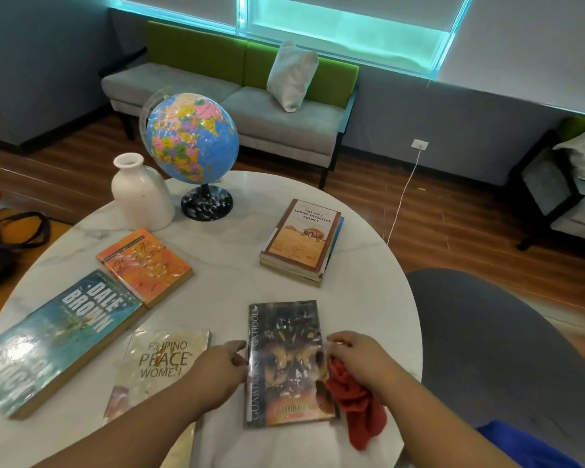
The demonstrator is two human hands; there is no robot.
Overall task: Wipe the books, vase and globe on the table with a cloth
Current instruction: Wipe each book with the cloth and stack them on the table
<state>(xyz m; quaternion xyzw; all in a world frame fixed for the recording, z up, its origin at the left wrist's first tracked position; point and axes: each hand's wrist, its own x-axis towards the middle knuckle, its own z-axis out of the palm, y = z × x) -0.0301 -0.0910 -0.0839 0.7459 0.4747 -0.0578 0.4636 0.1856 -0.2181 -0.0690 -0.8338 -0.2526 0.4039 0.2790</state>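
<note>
Nearest you, your right hand (358, 356) clutches the soft red cloth (352, 407) at the right edge of the dark glossy paperback (287, 363) on the white marble desk (237, 238); your left hand (222, 369) touches its spine, grip unclear. It looks light and slick: pin the edges.

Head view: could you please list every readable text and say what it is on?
"THE NO 1 LADIES DETECTIVE AGENCY": top book of the stack.
"DALE BROWN": blue book; its lower title is unreadable.
"FILIPINO PEACE WOMEN": pale book.
"GUARDIANS", "GA'HOOLE": spine of the dark book.
Orange book and globe: lettering too blurred or small to read.
</note>
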